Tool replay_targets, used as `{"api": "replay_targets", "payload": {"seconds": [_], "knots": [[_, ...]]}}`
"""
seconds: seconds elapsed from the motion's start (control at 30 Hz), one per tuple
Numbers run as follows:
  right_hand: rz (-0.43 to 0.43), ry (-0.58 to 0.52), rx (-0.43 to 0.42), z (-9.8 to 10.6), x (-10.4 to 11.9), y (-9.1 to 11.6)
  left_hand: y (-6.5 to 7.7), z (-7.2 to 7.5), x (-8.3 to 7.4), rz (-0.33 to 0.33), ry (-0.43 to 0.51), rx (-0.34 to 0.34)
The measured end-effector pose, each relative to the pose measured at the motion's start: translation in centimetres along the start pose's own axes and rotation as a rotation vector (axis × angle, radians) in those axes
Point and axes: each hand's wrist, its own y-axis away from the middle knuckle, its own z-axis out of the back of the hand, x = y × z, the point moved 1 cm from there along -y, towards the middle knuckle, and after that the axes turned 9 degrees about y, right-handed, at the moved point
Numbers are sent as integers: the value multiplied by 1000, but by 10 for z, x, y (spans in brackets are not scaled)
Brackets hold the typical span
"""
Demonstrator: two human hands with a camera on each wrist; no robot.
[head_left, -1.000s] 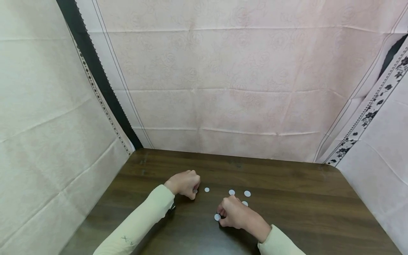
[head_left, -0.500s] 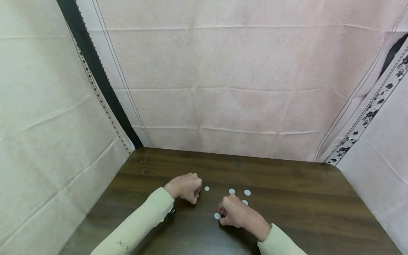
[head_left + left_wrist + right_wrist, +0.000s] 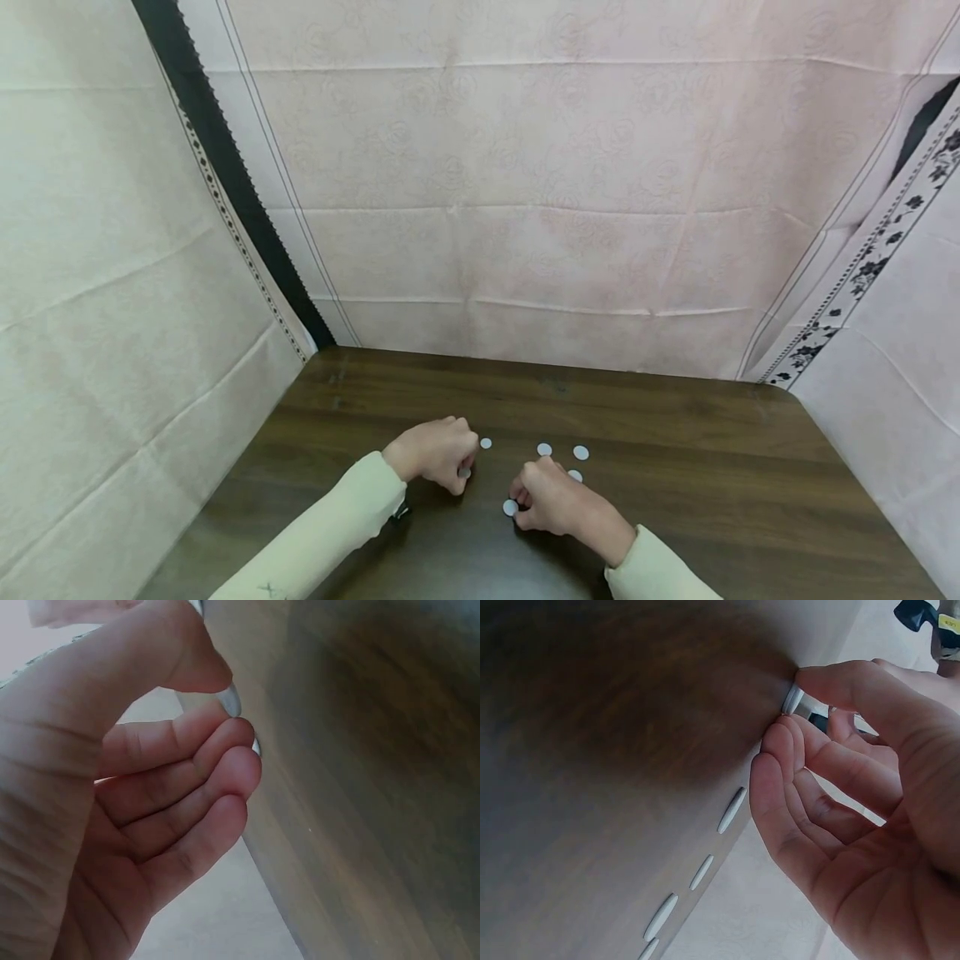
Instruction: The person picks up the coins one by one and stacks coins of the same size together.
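My left hand (image 3: 438, 452) pinches a small round white disc (image 3: 465, 472) between thumb and fingertips, held over the table; in the left wrist view that disc (image 3: 229, 700) appears edge-on, the other fingers loosely bent. To its right, my right hand (image 3: 561, 507) rests low at the table with thumb and fingers on the edges of another white disc (image 3: 510, 507). The right wrist view has this disc (image 3: 792, 699) between thumb tip and fingertip, flat on the wood. A smaller white disc (image 3: 486, 443) lies just beyond the left hand.
Behind the right hand lie more white discs: one at the left (image 3: 544, 449), one at the right (image 3: 581, 452) and one (image 3: 575, 476) partly covered by the hand. The brown wooden table (image 3: 675, 433) ends at a pale hanging cloth (image 3: 562, 250); more cloth hangs at both sides.
My left hand has come nearer to me and slightly right, bringing its disc down toward the right hand's level. The right hand and its disc have stayed in place.
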Motion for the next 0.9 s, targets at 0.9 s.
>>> {"api": "replay_targets", "payload": {"seconds": [0.9], "knots": [[-20, -32, 18, 1, -1, 0, 2, -20, -30, -69, -80, -25]]}}
